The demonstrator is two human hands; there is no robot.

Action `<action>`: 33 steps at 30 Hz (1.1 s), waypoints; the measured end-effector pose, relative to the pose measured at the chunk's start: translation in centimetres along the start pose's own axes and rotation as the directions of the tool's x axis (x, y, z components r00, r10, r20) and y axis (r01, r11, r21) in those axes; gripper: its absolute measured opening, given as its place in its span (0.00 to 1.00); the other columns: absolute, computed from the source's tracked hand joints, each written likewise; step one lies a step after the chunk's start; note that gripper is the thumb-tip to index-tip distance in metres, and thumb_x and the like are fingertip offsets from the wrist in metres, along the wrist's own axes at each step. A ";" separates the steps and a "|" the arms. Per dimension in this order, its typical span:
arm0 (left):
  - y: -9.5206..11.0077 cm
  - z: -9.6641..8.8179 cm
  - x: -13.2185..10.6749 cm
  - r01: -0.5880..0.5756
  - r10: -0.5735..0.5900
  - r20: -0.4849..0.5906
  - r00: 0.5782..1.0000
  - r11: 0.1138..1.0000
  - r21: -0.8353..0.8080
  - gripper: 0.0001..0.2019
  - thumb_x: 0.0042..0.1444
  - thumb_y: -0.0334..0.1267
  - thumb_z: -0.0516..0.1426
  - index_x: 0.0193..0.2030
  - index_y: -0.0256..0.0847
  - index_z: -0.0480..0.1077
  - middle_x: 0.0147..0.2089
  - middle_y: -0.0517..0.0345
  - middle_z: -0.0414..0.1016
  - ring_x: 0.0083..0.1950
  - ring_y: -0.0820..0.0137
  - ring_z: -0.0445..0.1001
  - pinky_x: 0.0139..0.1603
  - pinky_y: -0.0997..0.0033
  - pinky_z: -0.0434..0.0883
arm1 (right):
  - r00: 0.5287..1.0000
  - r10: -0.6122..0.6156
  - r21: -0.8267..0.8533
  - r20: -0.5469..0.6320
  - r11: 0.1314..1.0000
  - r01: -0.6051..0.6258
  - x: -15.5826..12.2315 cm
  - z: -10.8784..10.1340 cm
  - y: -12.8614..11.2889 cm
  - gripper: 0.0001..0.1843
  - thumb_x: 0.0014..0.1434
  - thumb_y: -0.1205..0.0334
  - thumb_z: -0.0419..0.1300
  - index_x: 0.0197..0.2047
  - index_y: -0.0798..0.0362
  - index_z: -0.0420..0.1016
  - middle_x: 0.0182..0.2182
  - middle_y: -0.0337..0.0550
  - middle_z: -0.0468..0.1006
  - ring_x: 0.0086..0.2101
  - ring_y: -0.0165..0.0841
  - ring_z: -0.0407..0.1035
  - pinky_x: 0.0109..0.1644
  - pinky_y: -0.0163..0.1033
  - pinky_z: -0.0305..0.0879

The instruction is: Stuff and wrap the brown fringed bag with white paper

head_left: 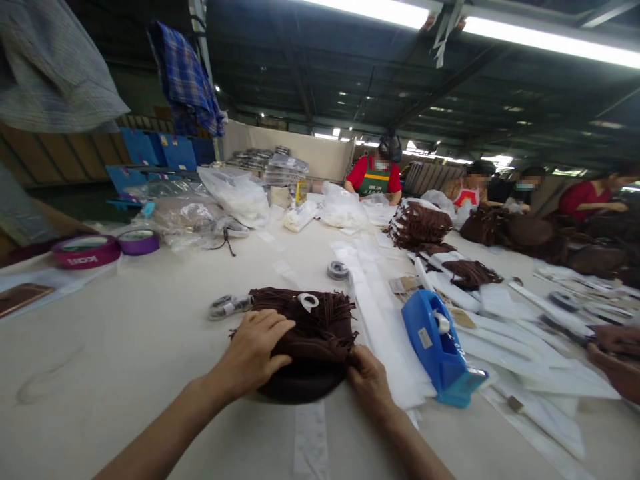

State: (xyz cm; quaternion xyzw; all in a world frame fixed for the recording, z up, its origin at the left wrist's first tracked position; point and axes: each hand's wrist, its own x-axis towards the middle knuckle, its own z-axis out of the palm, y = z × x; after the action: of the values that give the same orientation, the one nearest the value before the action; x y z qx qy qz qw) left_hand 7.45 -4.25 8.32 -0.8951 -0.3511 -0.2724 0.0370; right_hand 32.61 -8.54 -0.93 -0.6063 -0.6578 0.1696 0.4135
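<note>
A dark brown fringed bag [320,337] lies on the table in front of me, its rounded lower part toward me. Across its left side rests my left hand [257,350], fingers laid on the fringe and thumb apart. My right hand [369,380] pinches the bag's right edge with curled fingers. On top of the fringe sits a small white ring-shaped piece [309,302]. A bundled strap in clear wrap [229,306] touches or nearly touches the bag's upper left. Beyond the bag is a small grey coil [338,270].
A blue tape dispenser [435,347] stands right of white plastic sleeves [377,320]. Tape rolls [86,251] and a phone [23,298] are at left. Clear bags [185,217] and stacked brown fringed pieces [420,223] lie farther back. Several co-workers, one in a green apron [376,180], are across the table.
</note>
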 end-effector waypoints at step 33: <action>2.9 6.1 -6.6 -0.174 0.196 -0.053 0.979 0.944 0.280 0.25 0.48 0.21 0.43 0.54 0.33 0.65 0.54 0.49 0.68 0.51 0.65 0.63 0.50 0.65 0.58 | 0.912 0.326 -0.583 -0.249 0.702 -0.410 2.0 -2.1 -4.6 0.21 0.59 0.63 0.49 0.51 0.68 0.68 0.54 0.68 0.64 0.53 0.50 0.60 0.53 0.53 0.59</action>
State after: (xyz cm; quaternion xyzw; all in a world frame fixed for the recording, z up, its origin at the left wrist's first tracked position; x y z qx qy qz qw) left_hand 8.19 -8.86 0.15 -0.8988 -0.2979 -0.2520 0.1999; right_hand 31.29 -8.22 4.35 -0.8367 -0.5140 -0.0169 0.1880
